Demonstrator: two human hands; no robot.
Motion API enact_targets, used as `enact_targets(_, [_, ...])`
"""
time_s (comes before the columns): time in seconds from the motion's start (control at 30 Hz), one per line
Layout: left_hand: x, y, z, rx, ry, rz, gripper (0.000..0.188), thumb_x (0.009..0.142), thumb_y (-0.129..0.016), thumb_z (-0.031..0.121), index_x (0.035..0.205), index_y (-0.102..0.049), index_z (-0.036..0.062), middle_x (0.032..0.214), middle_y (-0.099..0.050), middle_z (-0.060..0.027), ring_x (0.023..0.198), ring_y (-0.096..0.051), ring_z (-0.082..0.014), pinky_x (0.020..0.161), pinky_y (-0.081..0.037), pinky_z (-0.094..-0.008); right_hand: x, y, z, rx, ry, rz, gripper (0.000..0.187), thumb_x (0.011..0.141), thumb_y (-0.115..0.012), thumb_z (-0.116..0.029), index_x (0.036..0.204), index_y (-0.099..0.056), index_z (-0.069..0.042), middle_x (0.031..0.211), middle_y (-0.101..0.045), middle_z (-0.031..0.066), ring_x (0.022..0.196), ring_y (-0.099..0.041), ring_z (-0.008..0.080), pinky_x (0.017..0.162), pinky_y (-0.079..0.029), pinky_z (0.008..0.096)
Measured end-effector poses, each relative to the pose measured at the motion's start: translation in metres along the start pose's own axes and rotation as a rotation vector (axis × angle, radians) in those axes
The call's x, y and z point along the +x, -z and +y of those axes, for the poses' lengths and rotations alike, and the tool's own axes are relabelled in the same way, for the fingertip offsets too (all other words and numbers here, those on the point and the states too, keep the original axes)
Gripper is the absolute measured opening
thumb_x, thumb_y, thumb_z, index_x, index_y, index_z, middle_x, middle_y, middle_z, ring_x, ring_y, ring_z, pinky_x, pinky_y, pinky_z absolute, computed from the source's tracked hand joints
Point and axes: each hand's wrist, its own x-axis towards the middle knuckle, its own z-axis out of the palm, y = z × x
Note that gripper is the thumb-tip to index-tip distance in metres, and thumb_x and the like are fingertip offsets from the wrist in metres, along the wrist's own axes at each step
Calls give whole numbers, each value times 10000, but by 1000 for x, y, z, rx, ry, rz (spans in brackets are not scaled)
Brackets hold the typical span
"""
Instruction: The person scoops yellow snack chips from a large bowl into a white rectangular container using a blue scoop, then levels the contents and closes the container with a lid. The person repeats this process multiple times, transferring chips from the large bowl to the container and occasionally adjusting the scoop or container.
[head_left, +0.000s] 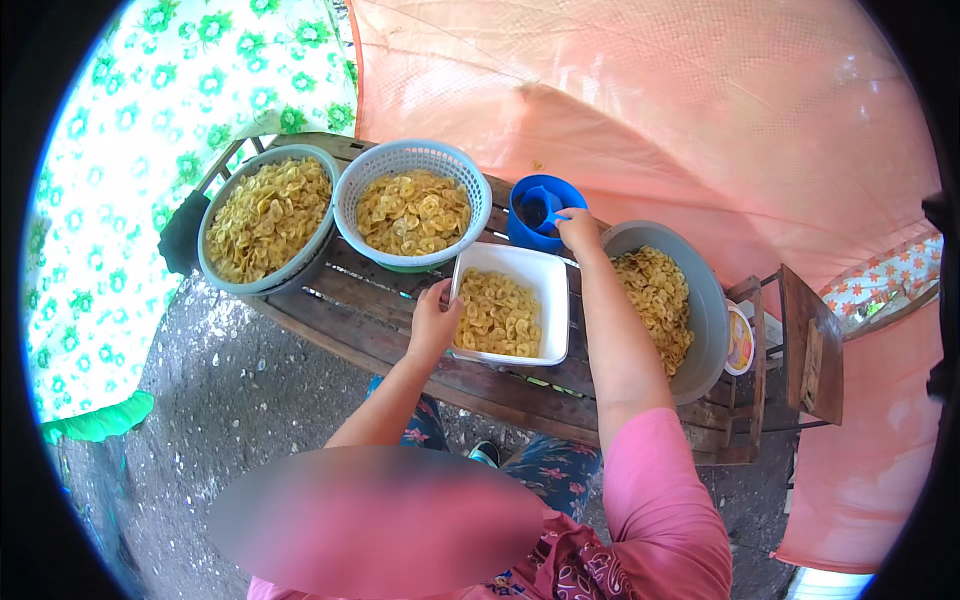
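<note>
In front of me a white square tub (557, 300) holds yellow chips (498, 315) that look like banana slices. My left hand (434, 318) is closed on the tub's left rim. Beyond the tub's right corner, my right hand (578, 230) grips the handle of a blue dipper (543, 197). The dipper is inside a round blue container (520, 238), over some dark contents. Fine detail of the fingers on the handle is hard to see.
A slatted wooden bench (370, 300) carries everything. A pale blue colander (360, 238) and a grey-blue basin (318, 255), both with chips, stand left. On the right are a grey basin (708, 330) of chips and a small white tub (740, 340). Orange sheeting (650, 90) hangs behind.
</note>
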Motion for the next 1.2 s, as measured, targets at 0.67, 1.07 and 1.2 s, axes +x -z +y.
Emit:
enact_targets(0.67, [6,-8,11,-27,-30,-6,346,825,-650,188,1102,-633,-18,808,-564,-136,757,-557,-261,705,-460,-369,-152,84,-25,367,174,-141,215,878,-635,-76,1084,-680,-34,934,-664,65,835,-586,164,776,-463,296])
enact_targets(1.07, [6,-5,17,101,-2,-58,324,840,-601,201,1066,-629,-30,843,-582,-193,798,-567,-337,739,-459,-420,-235,75,-30,-242,775,129,200,820,-636,-40,1007,-699,-69,857,-567,87,785,-600,277,688,-469,374])
enact_targets(1.2, [2,-1,31,177,-8,-78,294,856,-569,189,1033,-633,-37,836,-609,-214,800,-593,-363,739,-466,-431,-210,75,-23,122,515,53,199,836,-632,-44,1027,-688,-56,880,-583,95,832,-600,276,741,-467,377])
